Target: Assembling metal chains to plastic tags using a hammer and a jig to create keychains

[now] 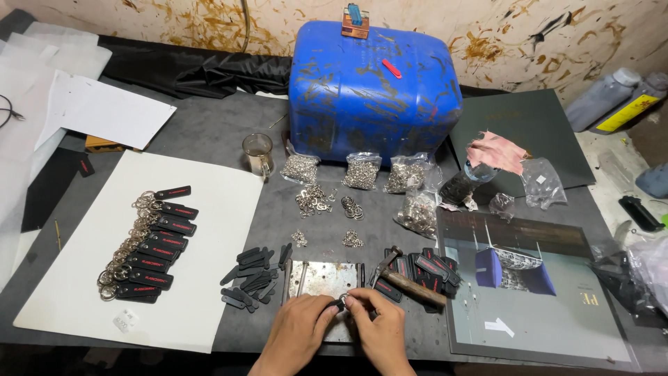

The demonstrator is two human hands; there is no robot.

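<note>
A: Drum (374,83), blue and scuffed, stands at the back of the grey bench (229,132). In front of it lie three clear bags of metal rings (362,170), then loose ring piles (313,200).

B: And the white sheet (209,230) on the left?

A: It carries a row of finished key tags (149,244), black with red print, each with a ring. Nearer centre lies a heap of bare black tags (254,275). A hammer (407,282) rests on a second tag pile, just right of the steel plate (327,278).

B: Hands?

A: Both are at the near edge of the plate. The left hand (296,334) and the right hand (383,334) meet fingertip to fingertip, pinching one small black tag (340,304) with a ring between them. Fingers are pressed together, not spread.

B: Failure modes?

A: My judgement: the ring is small and springy, so a slack pinch could let it snap away and drop among the loose tags, or off the bench edge. A part-opened ring may also nick a fingertip. The hammer handle lies near the right wrist; a sideways sweep could knock it into the pile beneath.
</note>
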